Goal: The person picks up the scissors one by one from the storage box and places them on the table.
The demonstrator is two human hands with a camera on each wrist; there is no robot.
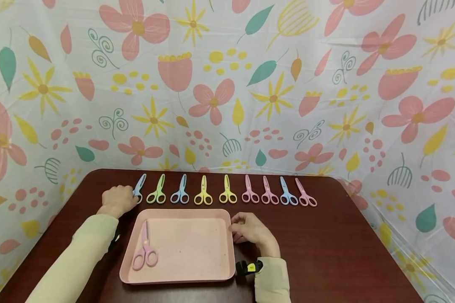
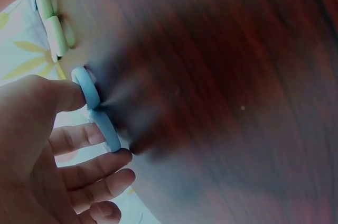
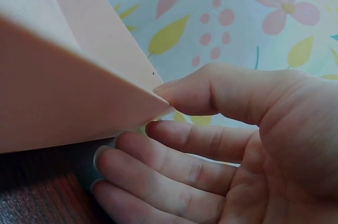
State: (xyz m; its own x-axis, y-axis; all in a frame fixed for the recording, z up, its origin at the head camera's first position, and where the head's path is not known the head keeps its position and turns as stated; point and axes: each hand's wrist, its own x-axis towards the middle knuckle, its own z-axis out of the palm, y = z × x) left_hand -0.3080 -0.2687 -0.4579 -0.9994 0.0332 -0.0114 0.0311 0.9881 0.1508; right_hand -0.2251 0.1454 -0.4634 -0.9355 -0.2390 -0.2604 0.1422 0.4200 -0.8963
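Observation:
My left hand (image 1: 118, 200) is at the left end of a row of scissors. Its thumb and index finger pinch the handle loops of a pair of blue scissors (image 2: 90, 87), whose blade (image 1: 140, 181) points toward the curtain. In the right wrist view, the thumb of my right hand (image 3: 211, 145) lies on the rim at a corner of the pink tray (image 3: 58, 92), with the fingers curled under and beside it. A pair of pink scissors (image 1: 145, 242) lies inside the tray, toward its left side.
To the right of the held pair, the row continues with green scissors (image 1: 159, 187), then several blue, yellow and pink pairs, ending at pink scissors (image 1: 305, 193). A flowered curtain (image 1: 227, 92) hangs behind the dark wooden table (image 1: 326, 252).

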